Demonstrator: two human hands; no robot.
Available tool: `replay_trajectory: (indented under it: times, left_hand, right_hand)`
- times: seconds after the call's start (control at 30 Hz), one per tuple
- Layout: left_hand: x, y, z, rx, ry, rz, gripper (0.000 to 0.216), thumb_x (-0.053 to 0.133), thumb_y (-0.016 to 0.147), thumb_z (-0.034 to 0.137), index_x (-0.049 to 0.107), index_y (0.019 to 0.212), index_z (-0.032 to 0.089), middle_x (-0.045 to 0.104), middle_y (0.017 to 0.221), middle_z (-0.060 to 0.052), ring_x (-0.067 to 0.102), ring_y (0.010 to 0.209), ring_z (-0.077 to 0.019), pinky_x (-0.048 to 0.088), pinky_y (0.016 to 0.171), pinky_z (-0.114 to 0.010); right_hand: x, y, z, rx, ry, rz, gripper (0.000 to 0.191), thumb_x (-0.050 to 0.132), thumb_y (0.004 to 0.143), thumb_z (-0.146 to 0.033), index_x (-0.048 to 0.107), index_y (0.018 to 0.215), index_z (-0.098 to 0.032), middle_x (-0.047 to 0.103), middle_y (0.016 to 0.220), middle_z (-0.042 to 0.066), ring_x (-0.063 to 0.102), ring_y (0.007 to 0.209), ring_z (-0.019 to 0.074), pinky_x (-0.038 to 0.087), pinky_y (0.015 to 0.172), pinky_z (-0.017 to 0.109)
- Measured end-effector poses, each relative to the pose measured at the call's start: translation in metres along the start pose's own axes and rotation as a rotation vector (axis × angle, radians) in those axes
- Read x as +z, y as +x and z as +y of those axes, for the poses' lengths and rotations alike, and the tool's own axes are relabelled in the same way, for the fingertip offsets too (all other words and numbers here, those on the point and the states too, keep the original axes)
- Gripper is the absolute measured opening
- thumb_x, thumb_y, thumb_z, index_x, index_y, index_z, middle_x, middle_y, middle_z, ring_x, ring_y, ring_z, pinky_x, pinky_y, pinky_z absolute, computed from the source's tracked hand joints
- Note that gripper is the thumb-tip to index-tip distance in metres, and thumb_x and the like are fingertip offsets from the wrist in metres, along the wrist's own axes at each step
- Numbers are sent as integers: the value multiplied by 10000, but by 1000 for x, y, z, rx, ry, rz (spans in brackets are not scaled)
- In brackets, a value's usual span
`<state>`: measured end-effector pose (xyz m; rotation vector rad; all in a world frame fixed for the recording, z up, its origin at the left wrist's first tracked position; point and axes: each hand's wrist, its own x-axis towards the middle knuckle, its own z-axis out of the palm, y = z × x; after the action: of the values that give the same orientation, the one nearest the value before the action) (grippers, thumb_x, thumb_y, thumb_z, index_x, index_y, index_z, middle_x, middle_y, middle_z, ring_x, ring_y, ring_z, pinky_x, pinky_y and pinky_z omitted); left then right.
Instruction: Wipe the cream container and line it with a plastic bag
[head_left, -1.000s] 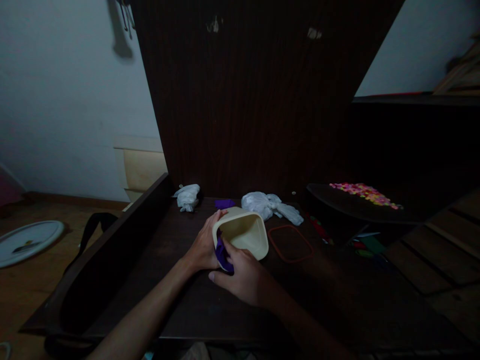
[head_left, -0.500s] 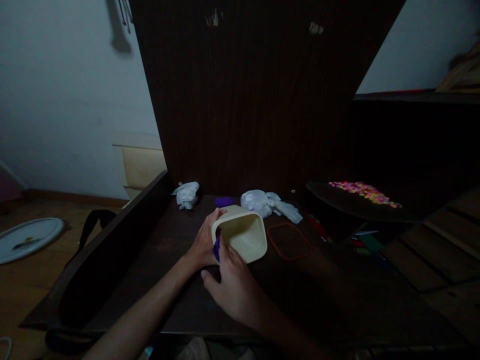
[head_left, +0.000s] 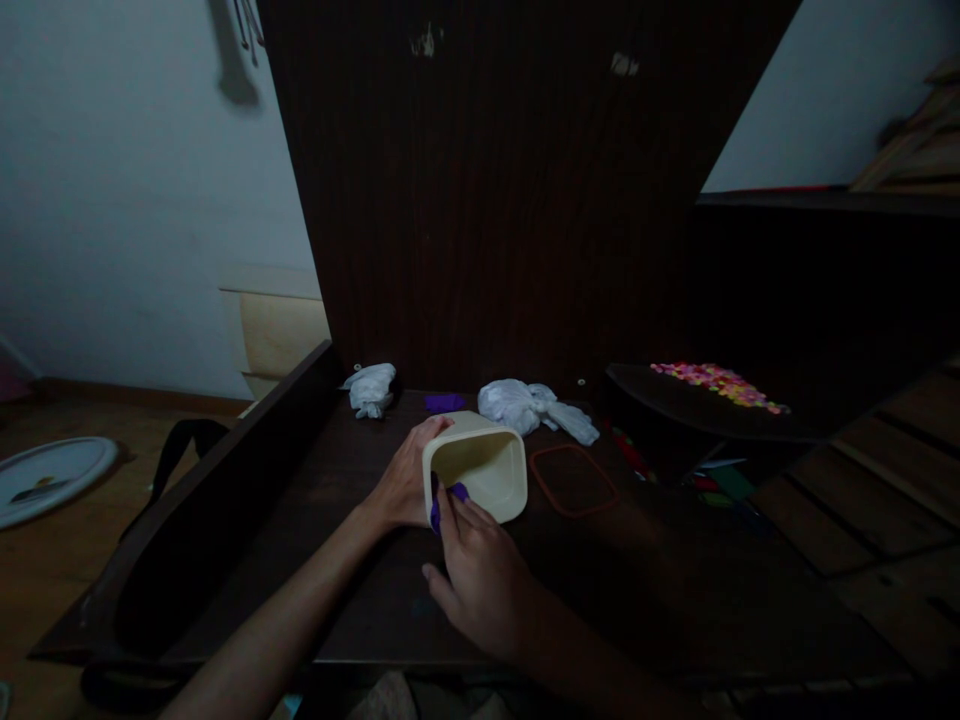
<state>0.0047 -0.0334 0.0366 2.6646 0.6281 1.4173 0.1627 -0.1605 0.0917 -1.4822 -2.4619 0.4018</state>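
Note:
A cream plastic container point(head_left: 504, 480) lies tipped on its side over the dark desk, its mouth facing me. My left hand point(head_left: 409, 475) is wrapped round its left side and holds it. With its fingers inside the mouth, my right hand point(head_left: 484, 570) presses a purple cloth point(head_left: 436, 512) against the inner wall at the lower left. Part of the cloth hangs over the rim, and some is hidden by my fingers. To the container's right, a reddish-brown lid ring point(head_left: 574, 480) lies flat on the desk.
Behind the container are a tied white plastic bag point(head_left: 525, 405), a smaller white bag point(head_left: 370, 388) and a folded purple piece point(head_left: 444, 402). A corner shelf point(head_left: 645, 395) on the right carries many small colourful bits point(head_left: 724, 387). A raised side board point(head_left: 225, 500) borders the desk's left.
My right hand has shifted slightly right and down, with its fingers now along the container's lower inner wall and more purple cloth showing inside. The left hand keeps its hold.

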Motion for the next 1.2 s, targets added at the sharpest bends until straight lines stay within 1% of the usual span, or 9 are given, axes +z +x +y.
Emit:
replay_trajectory:
  times: [0.17, 0.3, 0.43, 0.53, 0.63, 0.77, 0.9, 1.0, 1.2]
  left_hand:
    - [-1, -1, -2, 28, -22, -40, 1261, 872, 629, 596, 153, 1584, 197, 477, 1447, -249, 492, 1360, -459, 428, 1108, -652]
    - [-4, 0, -3, 20, -52, -74, 1277, 914, 559, 577, 203, 1554, 211, 494, 1437, -241, 496, 1359, -464, 422, 1109, -667]
    - [-5, 5, 0, 12, -92, -56, 1228, 920, 559, 537, 252, 1539, 217, 499, 1445, -234, 497, 1361, -462, 430, 1110, -664]
    - [-6, 8, 3, 23, -81, -54, 1193, 914, 580, 520, 269, 1539, 222, 503, 1449, -223, 503, 1359, -456, 435, 1113, -657]
    - [-7, 10, 5, 59, -70, -39, 1207, 913, 591, 510, 242, 1551, 218, 517, 1426, -227, 513, 1349, -452, 439, 1109, -661]
    - [-7, 12, 5, 73, -68, -41, 1248, 917, 570, 543, 220, 1558, 232, 525, 1411, -223, 515, 1344, -458, 448, 1101, -670]
    - [-9, 12, 6, 56, -74, -56, 1224, 906, 581, 551, 232, 1550, 227, 522, 1413, -224, 513, 1348, -461, 459, 1098, -661]
    - [-10, 11, 5, 54, -77, -48, 1200, 897, 596, 543, 240, 1547, 219, 527, 1412, -222, 518, 1346, -453, 463, 1102, -645]
    - [-5, 8, 0, 67, -43, 6, 1197, 895, 575, 553, 280, 1540, 201, 539, 1402, -215, 552, 1307, -448, 474, 1090, -627]
  right_hand:
    - [-8, -8, 14, -42, -90, -107, 719, 648, 881, -269, 434, 1499, 29, 408, 1555, 269, 403, 1461, 361, 297, 1244, 479]
    - [-7, -14, 40, -67, -174, -74, 700, 679, 845, -229, 483, 1469, 21, 447, 1521, 284, 436, 1437, 376, 320, 1236, 515]
    - [-2, -19, 77, -73, -139, 47, 521, 506, 890, -73, 583, 1405, -51, 564, 1462, 211, 448, 1439, 325, 247, 1273, 536]
    - [0, -20, 96, -42, -103, 97, 597, 386, 902, -11, 556, 1450, -175, 583, 1473, 95, 380, 1487, 254, 183, 1297, 507]
    - [0, -16, 101, -24, -105, 87, 654, 299, 917, -11, 491, 1502, -231, 562, 1495, 51, 345, 1503, 222, 247, 1278, 521]
    - [0, -8, 95, -10, -84, 34, 646, 306, 884, 4, 498, 1490, -105, 522, 1520, 109, 345, 1498, 251, 257, 1280, 482]
    - [-5, -5, 74, -26, -228, -58, 595, 553, 850, -116, 536, 1428, 24, 466, 1528, 230, 330, 1495, 357, 220, 1284, 490]
    - [-16, -2, 50, -28, -413, -194, 744, 712, 807, -261, 500, 1399, 137, 438, 1488, 356, 341, 1471, 443, 193, 1269, 540]
    - [-42, 11, 15, -72, -312, -370, 874, 646, 877, -432, 372, 1482, 137, 383, 1522, 379, 409, 1439, 431, 296, 1225, 503]
